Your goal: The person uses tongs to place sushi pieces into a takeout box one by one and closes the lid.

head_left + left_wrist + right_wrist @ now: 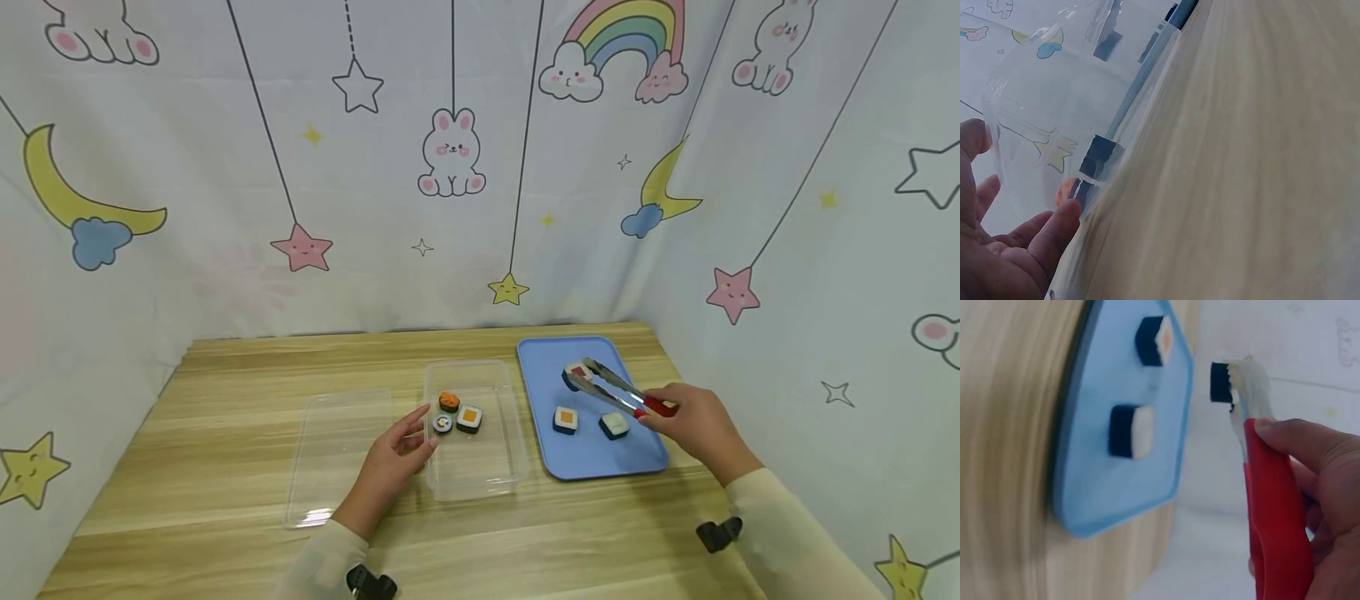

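Observation:
My right hand [693, 421] grips red-handled metal tongs [1275, 512]. Between the tong tips is a sushi roll piece [1221, 382] with a dark wrap and red centre, held above the blue tray [551, 454]. Two other pieces sit on that tray: one with an orange centre [566, 420] and one with a pale top [614, 426]. My left hand [397, 458] touches the left side of a clear plastic box [480, 487], fingers loosely extended. Inside the box are an orange-topped piece [449, 402], a small round roll [442, 424] and a square orange-centred piece [469, 418].
A clear flat lid [333, 458] lies on the wooden table [225, 433] left of the box. Behind the table hangs a white cloth [375, 292] printed with cartoon rabbits, stars and moons; it also runs along both sides.

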`<state>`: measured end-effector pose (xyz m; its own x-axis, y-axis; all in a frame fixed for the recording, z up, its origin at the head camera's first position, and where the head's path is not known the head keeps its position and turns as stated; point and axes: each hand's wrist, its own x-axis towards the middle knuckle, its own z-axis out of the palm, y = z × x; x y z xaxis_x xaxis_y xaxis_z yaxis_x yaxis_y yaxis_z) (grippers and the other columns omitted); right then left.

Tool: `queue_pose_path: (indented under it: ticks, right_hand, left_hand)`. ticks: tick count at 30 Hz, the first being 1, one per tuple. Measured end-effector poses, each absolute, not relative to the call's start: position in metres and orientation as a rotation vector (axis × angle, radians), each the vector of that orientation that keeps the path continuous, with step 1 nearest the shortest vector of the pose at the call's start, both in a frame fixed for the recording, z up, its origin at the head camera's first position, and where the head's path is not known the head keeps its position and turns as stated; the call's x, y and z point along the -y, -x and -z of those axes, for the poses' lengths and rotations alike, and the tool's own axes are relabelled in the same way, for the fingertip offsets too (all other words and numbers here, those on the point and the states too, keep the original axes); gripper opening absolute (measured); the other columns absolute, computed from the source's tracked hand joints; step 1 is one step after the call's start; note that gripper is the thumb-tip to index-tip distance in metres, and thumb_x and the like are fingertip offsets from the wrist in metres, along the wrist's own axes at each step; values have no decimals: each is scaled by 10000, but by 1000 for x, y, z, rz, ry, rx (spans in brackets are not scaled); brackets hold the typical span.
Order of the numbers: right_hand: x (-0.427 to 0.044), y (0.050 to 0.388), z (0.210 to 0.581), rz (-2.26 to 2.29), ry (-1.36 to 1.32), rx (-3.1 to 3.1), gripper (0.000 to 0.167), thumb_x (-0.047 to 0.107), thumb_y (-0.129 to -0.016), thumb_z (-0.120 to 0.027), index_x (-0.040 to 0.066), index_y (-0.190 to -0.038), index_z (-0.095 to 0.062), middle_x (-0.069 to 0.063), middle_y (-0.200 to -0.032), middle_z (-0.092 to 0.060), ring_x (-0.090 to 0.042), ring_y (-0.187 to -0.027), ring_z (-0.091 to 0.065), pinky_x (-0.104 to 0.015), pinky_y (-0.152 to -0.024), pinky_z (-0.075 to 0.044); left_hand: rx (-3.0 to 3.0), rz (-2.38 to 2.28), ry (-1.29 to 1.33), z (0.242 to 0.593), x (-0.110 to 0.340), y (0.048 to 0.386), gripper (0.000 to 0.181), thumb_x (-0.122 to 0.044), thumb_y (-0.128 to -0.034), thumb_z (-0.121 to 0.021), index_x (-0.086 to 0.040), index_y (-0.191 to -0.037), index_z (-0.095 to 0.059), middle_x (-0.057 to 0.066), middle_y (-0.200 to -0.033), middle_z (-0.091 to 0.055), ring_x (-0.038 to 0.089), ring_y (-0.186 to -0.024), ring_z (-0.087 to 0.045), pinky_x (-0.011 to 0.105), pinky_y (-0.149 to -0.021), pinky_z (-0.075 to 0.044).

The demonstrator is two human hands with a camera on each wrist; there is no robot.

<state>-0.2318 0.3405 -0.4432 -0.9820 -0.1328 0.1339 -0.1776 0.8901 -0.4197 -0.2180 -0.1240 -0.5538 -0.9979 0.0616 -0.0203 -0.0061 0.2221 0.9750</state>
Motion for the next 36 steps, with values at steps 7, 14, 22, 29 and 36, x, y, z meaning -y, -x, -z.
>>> queue_pose_path:
  ticks: [7, 14, 22, 29, 36]
  right_hand:
    - [-308, 236, 426, -670, -404, 2901, 424, 266, -850, -880, 53, -1201, -775, -79, -1028, -734, -219, -832, -652, -361, -684, -575]
    - [-266, 239, 422, -725, -589, 2902, 402, 241, -853, -880, 103, -1216, -778, -42, -1070, -731, -169, -806, -626, -298, -651, -543]
    - [-216, 242, 424, -797, -784, 2972, 381, 217, -838, -889, 138, -1196, -788, 100, -971, -697, -166, -834, -640, -276, -674, -531]
    - [-189, 245, 429, -561, -1039, 2996, 344, 232, -834, -889, 144, -1155, -803, 117, -930, -684, -113, -790, -616, -277, -671, -511]
    - [-176, 245, 426, -450, -1108, 3033, 353, 238, -836, -890, 147, -1165, -800, 46, -986, -727, -148, -867, -658, -317, -721, -540]
  left_hand:
    - [-2393, -1938, -44, 553, 124, 218, 612, -185, -966, -759, -244, -1534, -538, 182, -1458, -580, 326, -1255, -620, 501, -1005, -523]
    - [-2396, -1936, -55, 554, 124, 219, 610, -192, -965, -760, -242, -1532, -540, 189, -1451, -586, 326, -1253, -623, 512, -1018, -514]
    - [-2406, -1946, -75, 555, 124, 220, 606, -186, -965, -761, -233, -1529, -544, 196, -1436, -597, 337, -1243, -632, 489, -984, -540]
    - [-2389, -1969, -74, 553, 124, 218, 603, -191, -959, -770, -212, -1521, -555, 221, -1436, -589, 353, -1239, -631, 478, -967, -550]
    - [-2404, -1965, -56, 554, 124, 218, 601, -189, -948, -780, -215, -1510, -569, 209, -1415, -608, 327, -1204, -654, 430, -939, -560]
